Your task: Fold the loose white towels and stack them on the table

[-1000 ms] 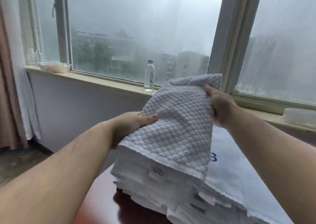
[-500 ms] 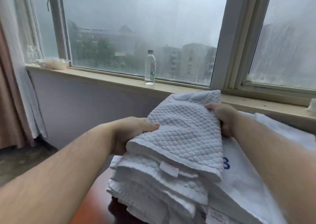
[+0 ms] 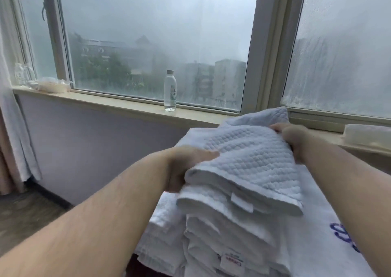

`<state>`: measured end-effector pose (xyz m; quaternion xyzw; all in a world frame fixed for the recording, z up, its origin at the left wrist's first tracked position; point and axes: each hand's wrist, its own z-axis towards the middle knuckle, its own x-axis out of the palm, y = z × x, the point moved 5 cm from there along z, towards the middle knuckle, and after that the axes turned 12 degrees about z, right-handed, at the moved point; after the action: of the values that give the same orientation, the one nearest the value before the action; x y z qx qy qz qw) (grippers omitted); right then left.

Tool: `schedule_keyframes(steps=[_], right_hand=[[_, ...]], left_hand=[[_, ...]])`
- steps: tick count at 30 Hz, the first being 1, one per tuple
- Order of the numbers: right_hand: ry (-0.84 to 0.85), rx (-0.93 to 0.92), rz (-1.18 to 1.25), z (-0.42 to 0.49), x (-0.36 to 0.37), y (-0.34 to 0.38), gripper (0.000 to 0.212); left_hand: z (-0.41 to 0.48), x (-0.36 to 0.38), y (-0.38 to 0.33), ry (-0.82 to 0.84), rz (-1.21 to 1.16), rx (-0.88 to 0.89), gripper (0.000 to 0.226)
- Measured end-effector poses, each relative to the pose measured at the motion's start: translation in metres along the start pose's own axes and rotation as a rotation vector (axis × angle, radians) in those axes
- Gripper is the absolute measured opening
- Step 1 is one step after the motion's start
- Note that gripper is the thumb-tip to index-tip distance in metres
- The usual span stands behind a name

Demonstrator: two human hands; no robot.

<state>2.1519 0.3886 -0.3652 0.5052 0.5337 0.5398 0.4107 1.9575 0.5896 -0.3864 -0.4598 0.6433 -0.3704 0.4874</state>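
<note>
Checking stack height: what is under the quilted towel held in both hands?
Under the quilted towel, gripped by the left hand and right hand, lies a stack of folded white towels. Their number and the table beneath them cannot be seen because they are covered.

A: The white quilted cloth towel (image 3: 249, 156) looks soft and matt, its weave raised in small diamonds.
B: Beneath that towel, the stack of folded white towels (image 3: 211, 223) shows the same nubby cloth, with a smooth white sewn label (image 3: 232, 263).
A: Right of the towel, the flat white sheet of cloth (image 3: 321, 223) looks finer and smoother.
B: Beyond the towel, the clear plastic bottle (image 3: 170, 90) is glossy, the window glass (image 3: 158, 33) misted and dull, the beige window sill (image 3: 105, 103) smooth.
</note>
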Motion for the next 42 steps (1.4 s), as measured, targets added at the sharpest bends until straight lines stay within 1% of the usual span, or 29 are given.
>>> schedule_keyframes(steps=[2, 3, 4, 5, 7, 8, 9, 10, 12, 13, 14, 15, 16, 17, 18, 19, 20, 21, 22, 24, 28, 30, 34, 36, 38, 39, 40, 41, 42], right_hand=[[-0.042, 0.059, -0.105, 0.010, -0.007, -0.030, 0.030], [-0.074, 0.068, -0.124, 0.013, -0.009, -0.038, 0.036], [-0.108, 0.055, -0.102, 0.015, -0.011, -0.040, 0.038], [-0.141, 0.024, -0.057, 0.018, -0.013, -0.037, 0.038], [-0.214, -0.018, -0.025, 0.021, -0.019, -0.030, 0.037], [-0.222, -0.026, -0.096, 0.022, -0.021, -0.028, 0.039], [-0.228, -0.047, -0.219, 0.022, -0.022, -0.026, 0.041], [-0.241, -0.093, -0.371, 0.023, -0.022, -0.024, 0.045], [-0.334, -0.273, -0.591, 0.018, -0.020, -0.015, 0.044], [-0.417, -0.393, -0.618, 0.013, -0.020, -0.008, 0.045], [-0.487, -0.542, -0.649, 0.007, -0.018, 0.002, 0.047], [-0.498, -0.670, -0.709, 0.002, -0.012, 0.011, 0.047], [-0.445, -0.730, -0.791, 0.003, -0.004, 0.016, 0.045], [-0.363, -0.715, -0.892, 0.007, 0.004, 0.017, 0.043], [-0.284, -0.637, -1.014, 0.012, 0.011, 0.013, 0.045], [-0.213, -0.522, -1.126, 0.019, 0.014, 0.005, 0.051], [-0.154, -0.413, -1.202, 0.026, 0.015, -0.005, 0.058], [-0.111, -0.334, -1.229, 0.033, 0.016, -0.014, 0.063], [-0.085, -0.297, -1.224, 0.038, 0.016, -0.022, 0.066], [-0.058, -0.280, -1.208, 0.047, 0.017, -0.031, 0.068], [-0.027, -0.267, -1.223, 0.046, 0.017, -0.034, 0.072], [0.017, -0.260, -1.221, 0.040, 0.013, -0.036, 0.071], [0.167, -0.267, -1.207, 0.005, 0.002, -0.045, 0.063], [0.271, -0.297, -1.123, -0.026, -0.009, -0.052, 0.059], [0.369, -0.323, -0.992, -0.062, -0.026, -0.054, 0.052], [0.383, -0.320, -0.930, -0.080, -0.038, -0.054, 0.047], [0.362, -0.324, -0.871, -0.098, -0.054, -0.052, 0.039], [0.305, -0.348, -0.815, -0.114, -0.072, -0.048, 0.033], [0.210, -0.387, -0.762, -0.130, -0.094, -0.042, 0.031]], left_hand=[[0.012, 0.003, 0.026, -0.085, 0.262, -0.106, 0.041], [0.014, 0.003, 0.030, -0.141, 0.351, -0.115, 0.045], [0.016, 0.002, 0.030, -0.186, 0.356, -0.127, 0.047], [0.019, 0.002, 0.028, -0.201, 0.302, -0.136, 0.047], [0.022, 0.003, 0.028, -0.191, 0.187, -0.147, 0.049], [0.021, 0.006, 0.026, -0.179, 0.199, -0.143, 0.050], [0.022, 0.009, 0.026, -0.195, 0.309, -0.144, 0.053], [0.022, 0.011, 0.023, -0.238, 0.477, -0.133, 0.057], [0.018, 0.011, 0.011, -0.432, 0.816, -0.089, 0.064], [0.014, 0.013, 0.001, -0.556, 0.924, -0.041, 0.064], [0.013, 0.016, -0.009, -0.646, 0.986, 0.040, 0.063], [0.013, 0.022, -0.017, -0.664, 1.009, 0.128, 0.063], [0.016, 0.031, -0.022, -0.607, 1.019, 0.189, 0.064], [0.022, 0.041, -0.021, -0.505, 1.025, 0.208, 0.069], [0.028, 0.052, -0.015, -0.394, 1.046, 0.185, 0.076], [0.033, 0.059, -0.006, -0.303, 1.072, 0.148, 0.083], [0.036, 0.063, 0.003, -0.253, 1.093, 0.127, 0.089], [0.038, 0.063, 0.012, -0.240, 1.109, 0.125, 0.095], [0.039, 0.062, 0.019, -0.254, 1.114, 0.136, 0.102], [0.041, 0.060, 0.028, -0.295, 1.113, 0.163, 0.112], [0.041, 0.062, 0.031, -0.326, 1.160, 0.181, 0.112], [0.034, 0.066, 0.028, -0.340, 1.197, 0.193, 0.104], [0.005, 0.076, 0.036, -0.371, 1.278, 0.216, 0.076], [-0.015, 0.086, 0.047, -0.379, 1.305, 0.216, 0.069], [-0.033, 0.097, 0.052, -0.373, 1.282, 0.223, 0.067], [-0.041, 0.105, 0.050, -0.364, 1.231, 0.237, 0.066], [-0.048, 0.113, 0.043, -0.358, 1.164, 0.262, 0.063], [-0.054, 0.123, 0.034, -0.358, 1.091, 0.304, 0.060], [-0.060, 0.135, 0.023, -0.362, 1.027, 0.360, 0.057]])
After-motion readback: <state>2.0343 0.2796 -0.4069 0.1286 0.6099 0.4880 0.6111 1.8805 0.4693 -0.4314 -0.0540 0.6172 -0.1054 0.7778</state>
